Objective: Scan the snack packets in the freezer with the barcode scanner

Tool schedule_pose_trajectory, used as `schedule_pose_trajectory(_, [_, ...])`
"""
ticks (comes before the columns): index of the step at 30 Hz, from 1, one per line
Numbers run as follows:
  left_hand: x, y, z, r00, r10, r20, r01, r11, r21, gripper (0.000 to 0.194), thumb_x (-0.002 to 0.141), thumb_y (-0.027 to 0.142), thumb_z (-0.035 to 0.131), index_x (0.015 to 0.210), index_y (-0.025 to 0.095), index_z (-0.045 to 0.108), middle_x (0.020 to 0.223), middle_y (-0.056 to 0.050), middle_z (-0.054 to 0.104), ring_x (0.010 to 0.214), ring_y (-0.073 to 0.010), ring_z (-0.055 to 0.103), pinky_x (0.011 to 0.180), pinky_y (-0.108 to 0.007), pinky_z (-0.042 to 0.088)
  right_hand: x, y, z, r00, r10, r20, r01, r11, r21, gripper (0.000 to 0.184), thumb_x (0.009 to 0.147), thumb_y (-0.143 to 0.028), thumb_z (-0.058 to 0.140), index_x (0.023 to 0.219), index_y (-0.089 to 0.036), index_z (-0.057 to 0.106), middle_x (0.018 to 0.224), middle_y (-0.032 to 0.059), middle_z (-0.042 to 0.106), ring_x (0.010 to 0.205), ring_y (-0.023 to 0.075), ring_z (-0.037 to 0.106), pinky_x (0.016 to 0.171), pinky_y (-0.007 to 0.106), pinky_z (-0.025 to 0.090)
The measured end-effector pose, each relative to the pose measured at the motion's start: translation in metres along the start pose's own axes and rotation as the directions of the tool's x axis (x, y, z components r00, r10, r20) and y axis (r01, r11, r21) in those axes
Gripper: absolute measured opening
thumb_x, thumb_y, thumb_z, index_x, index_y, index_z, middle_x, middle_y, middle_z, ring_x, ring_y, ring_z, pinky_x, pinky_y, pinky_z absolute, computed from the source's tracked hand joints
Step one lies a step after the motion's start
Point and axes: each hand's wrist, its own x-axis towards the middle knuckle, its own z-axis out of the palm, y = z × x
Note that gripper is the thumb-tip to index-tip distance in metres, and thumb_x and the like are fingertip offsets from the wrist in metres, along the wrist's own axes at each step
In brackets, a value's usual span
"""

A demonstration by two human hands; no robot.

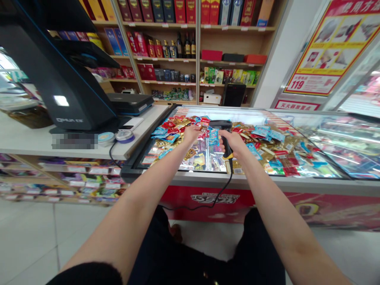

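My right hand [233,142] is wrapped round the grip of a black barcode scanner [221,124], whose head points left over the glass-topped chest freezer [196,176]. A black cable hangs from the scanner's yellow-tipped handle. My left hand [192,133] is just left of the scanner head, its fingertips pinched at a small red snack packet [204,132]. A blue snack packet [213,135] lies below the scanner head. Loose gold, red and blue packets form one pile [175,128] by my left hand and another pile [273,146] to the right.
On the left, a counter [133,142] carries a dark checkout terminal [74,87], round tubs [106,138] and a jar [29,114]. Shelves [166,59] with boxes and bottles stand behind the freezer. The scanner cable [208,206] loops down the freezer's red front.
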Motion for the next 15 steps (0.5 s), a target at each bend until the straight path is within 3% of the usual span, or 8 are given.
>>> schedule_pose_trajectory(15, [0.0008, 0.0052, 0.0023, 1.0, 0.011, 0.029, -0.014, 0.993, 0.121, 0.03, 0.062, 0.013, 0.081, 0.092, 0.014, 0.08, 0.088, -0.008, 0.079, 0.091, -0.0265, 0.074, 0.079, -0.03, 0.055, 0.0035, -0.0026, -0.0041, 0.999, 0.048, 0.012, -0.047, 0.998, -0.033, 0.026, 0.088, -0.029, 0.069, 0.073, -0.021, 0.049, 0.051, -0.0032, 0.052, 0.036, 0.0097, 0.045, 0.033, 0.021, 0.036])
